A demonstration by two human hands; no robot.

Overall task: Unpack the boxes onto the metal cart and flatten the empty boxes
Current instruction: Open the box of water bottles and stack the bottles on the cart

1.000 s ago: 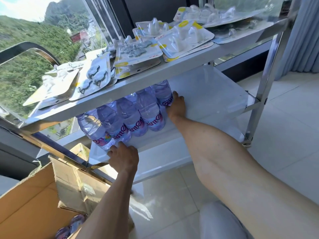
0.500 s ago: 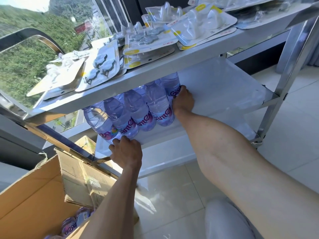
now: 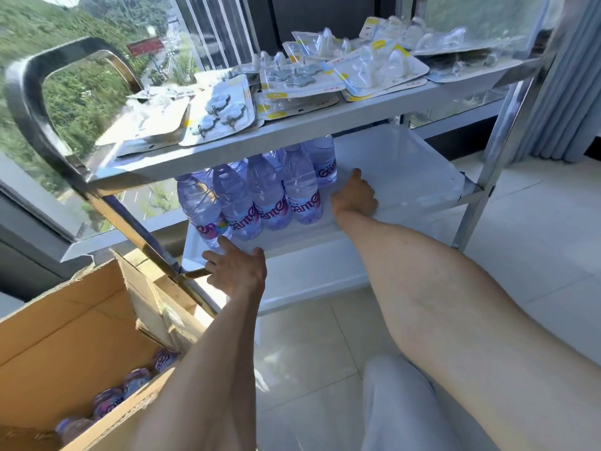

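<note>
Both hands lie spread, holding nothing: left hand (image 3: pixel 235 270) at the cart's (image 3: pixel 292 131) middle-shelf edge below the bottles (image 3: pixel 260 196), right hand (image 3: pixel 354 196) just right of them. Purple labels partly read "Gante". Box (image 3: pixel 65 323), lower left, holds more bottles. Blister packs (image 3: pixel 374 73) cover the top shelf; pale tiled floor (image 3: pixel 536 229), window (image 3: pixel 81 60) behind.

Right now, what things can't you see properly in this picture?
- Bottle tops: head view, hidden behind the cart's top shelf.
- Bottles in the cardboard box: mostly hidden by its front wall and the left arm; number unclear.
- Blister packs: contents too small to identify.
- Right hand: fingertips hidden behind its own back.
</note>
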